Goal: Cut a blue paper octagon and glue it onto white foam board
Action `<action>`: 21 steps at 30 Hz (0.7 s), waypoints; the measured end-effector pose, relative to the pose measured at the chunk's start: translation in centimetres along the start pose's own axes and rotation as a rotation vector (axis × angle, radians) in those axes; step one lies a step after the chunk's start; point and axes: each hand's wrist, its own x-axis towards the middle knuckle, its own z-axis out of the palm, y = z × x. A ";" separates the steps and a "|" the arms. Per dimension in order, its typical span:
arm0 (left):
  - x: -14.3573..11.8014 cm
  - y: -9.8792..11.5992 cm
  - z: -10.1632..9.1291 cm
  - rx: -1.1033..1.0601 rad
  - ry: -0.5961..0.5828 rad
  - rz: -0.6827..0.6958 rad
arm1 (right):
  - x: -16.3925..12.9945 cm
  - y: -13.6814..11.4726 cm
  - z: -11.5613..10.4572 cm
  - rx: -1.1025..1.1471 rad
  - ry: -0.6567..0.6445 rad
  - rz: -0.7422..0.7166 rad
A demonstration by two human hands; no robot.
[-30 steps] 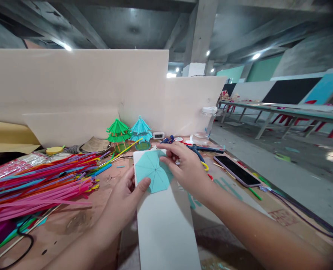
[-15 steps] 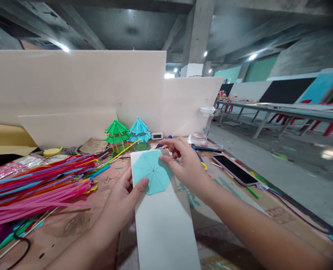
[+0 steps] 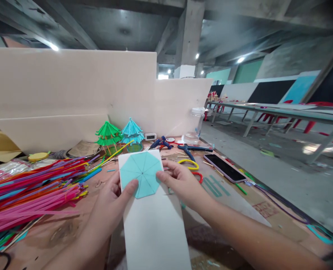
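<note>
A teal paper octagon [image 3: 142,172] with creases radiating from its centre lies on the far end of a long white board [image 3: 153,225]. My left hand [image 3: 114,202] presses its thumb on the octagon's near-left edge. My right hand [image 3: 180,182] pinches the octagon's right edge with its fingertips. Both hands rest on the board, on either side of the paper.
A heap of coloured straws [image 3: 31,187] lies at left. Green [image 3: 108,134] and blue [image 3: 132,132] paper pagodas stand behind the board. Scissors [image 3: 190,149], yellow and red loops [image 3: 190,165], a phone [image 3: 224,168], a clear jar [image 3: 195,122] sit at right. Cardboard panels [image 3: 70,86] wall the back.
My right hand has drawn back from the scissors and loops toward me and now grips the octagon's right edge. The view has shifted a little to the right.
</note>
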 end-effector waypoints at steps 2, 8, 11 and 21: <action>-0.2 -0.1 0.1 -0.018 -0.012 -0.019 | -0.1 -0.2 0.1 0.016 -0.017 -0.023; -0.3 -0.1 0.3 -0.037 -0.032 -0.021 | -0.3 -0.4 0.0 0.022 -0.008 -0.039; 0.2 0.2 0.0 -0.032 -0.024 0.000 | -0.3 -0.2 -0.2 0.019 -0.003 -0.006; 1.0 1.3 -1.6 -0.028 0.034 -0.017 | 0.1 -0.4 0.4 0.053 -0.054 0.112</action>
